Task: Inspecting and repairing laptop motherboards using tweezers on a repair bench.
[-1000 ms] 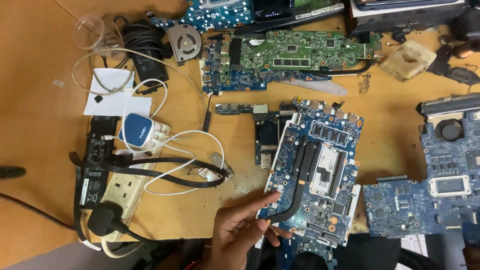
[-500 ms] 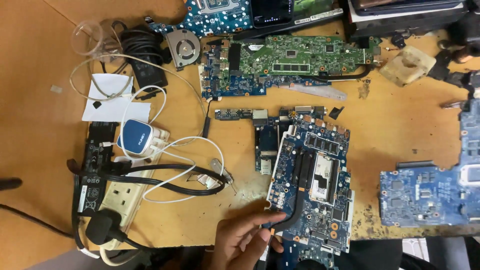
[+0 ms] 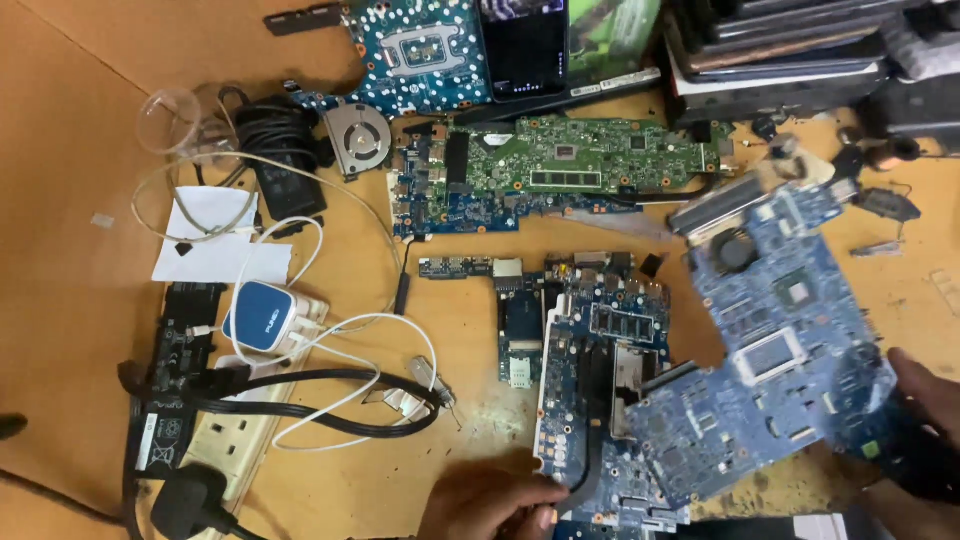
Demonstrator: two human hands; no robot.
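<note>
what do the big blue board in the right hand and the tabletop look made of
Blue board: seemingly rigid laminate with a matte blue coating, studded with shiny metal chips and sockets. Tabletop: probably wood or veneer, a smooth orange-brown surface, scuffed near the front edge.

Warm, fairly even indoor light falls over the orange-brown table (image 3: 80,120), with no hard glare anywhere. Shadows are soft and short, tucked under the black cables (image 3: 300,400) and the board edges. The white paper (image 3: 215,240) and white charger cable (image 3: 340,330) read bright, close to washed out. The big blue circuit board (image 3: 790,350) at right is smeared with motion blur, its edges ghosted. The right hand (image 3: 925,410) is dim and blurred at the frame edge. The left hand (image 3: 485,505) sits in shade at the bottom. Top-right corner goes dark and murky.
</note>
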